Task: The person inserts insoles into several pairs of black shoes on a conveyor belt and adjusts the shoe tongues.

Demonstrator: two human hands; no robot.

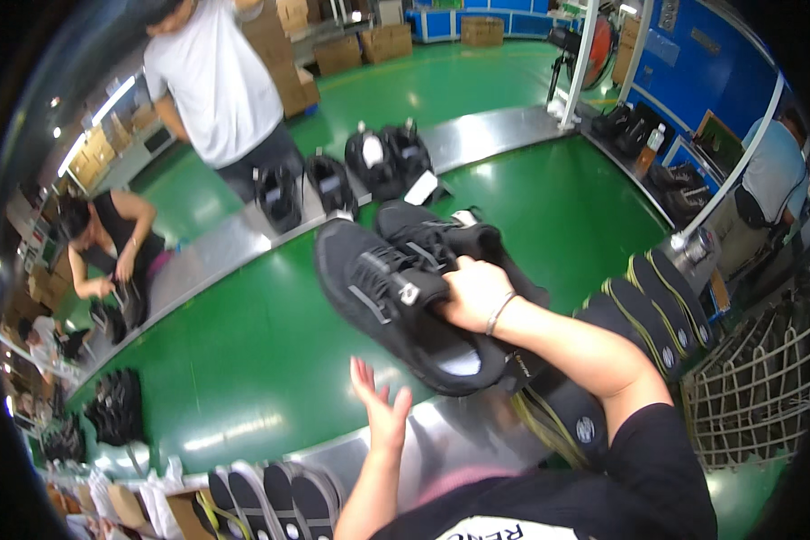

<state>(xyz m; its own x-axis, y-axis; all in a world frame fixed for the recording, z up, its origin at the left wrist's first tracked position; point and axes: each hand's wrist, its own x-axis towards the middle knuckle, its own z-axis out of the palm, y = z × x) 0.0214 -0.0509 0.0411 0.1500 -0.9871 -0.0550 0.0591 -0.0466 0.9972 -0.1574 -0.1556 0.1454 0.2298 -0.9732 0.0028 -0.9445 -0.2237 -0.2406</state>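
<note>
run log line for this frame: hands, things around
right hand: gripping black shoes | left hand: open, empty | beneath shoes: green surface | by right forearm: insoles

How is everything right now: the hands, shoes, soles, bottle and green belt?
Left hand: open, nothing in it
Right hand: closed, holding shoes
Held shoes: laced, tilted
Shoes across the belt: standing in a row
Soles on the right: lined up
Bottle: upright, partly full
Green belt: moving or still, can't tell
</note>
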